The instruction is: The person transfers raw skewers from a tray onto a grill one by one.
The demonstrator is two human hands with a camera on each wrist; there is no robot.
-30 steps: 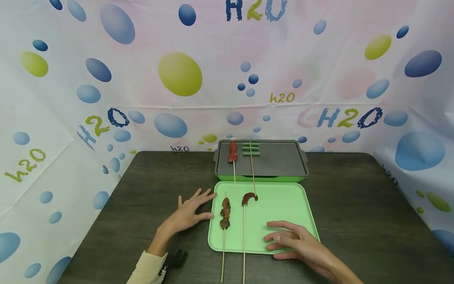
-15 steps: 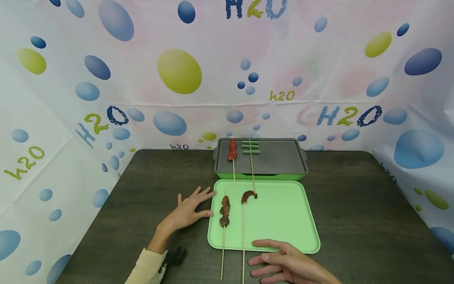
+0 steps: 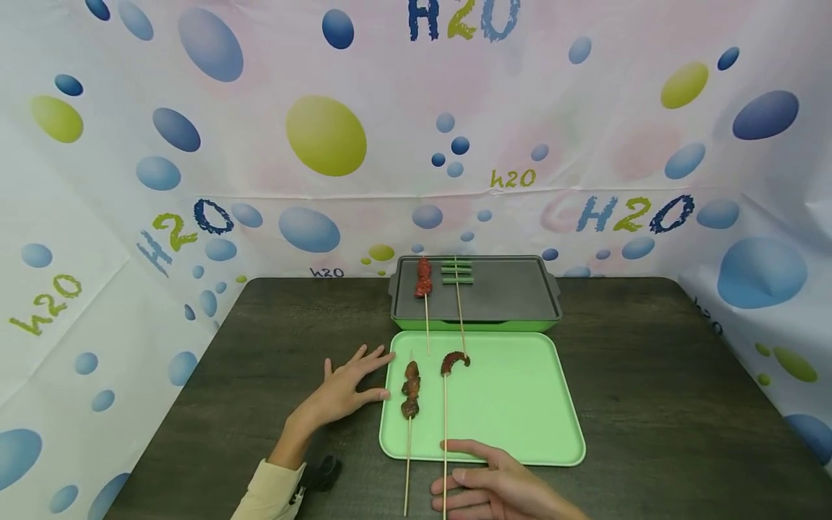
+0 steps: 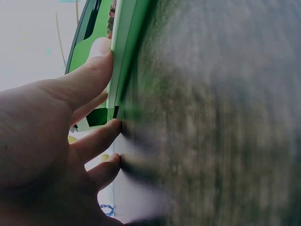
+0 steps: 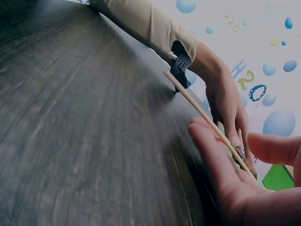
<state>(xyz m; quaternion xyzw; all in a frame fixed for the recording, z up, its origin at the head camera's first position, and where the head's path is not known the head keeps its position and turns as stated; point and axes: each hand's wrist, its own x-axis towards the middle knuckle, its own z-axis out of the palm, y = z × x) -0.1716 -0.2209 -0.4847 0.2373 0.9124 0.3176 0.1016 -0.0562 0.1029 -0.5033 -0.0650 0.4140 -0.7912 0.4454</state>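
Observation:
A green tray (image 3: 520, 404) lies on the dark table. On it rests a skewer of brown meat pieces (image 3: 411, 390), and to its right a skewer with a curled dark-red tentacle (image 3: 453, 360); both sticks run past the near edge. My left hand (image 3: 344, 386) is spread flat on the table, with fingertips and thumb at the tray's left rim. My right hand (image 3: 500, 484) is at the lower part of the tentacle skewer's stick (image 5: 202, 110). Its fingers (image 5: 214, 155) reach under the stick, while the thumb (image 5: 268, 147) stands apart from it.
Behind the tray stands a green grill with a grey plate (image 3: 513, 289). It bears a red meat skewer (image 3: 424, 278) and a skewer of green pieces (image 3: 457, 271), whose sticks overhang the tray. A patterned curtain (image 3: 325, 133) hangs behind the table.
My right hand has come from above the tray's right part toward me and to the left, down to the tentacle skewer's stick. The left hand stays at the rim.

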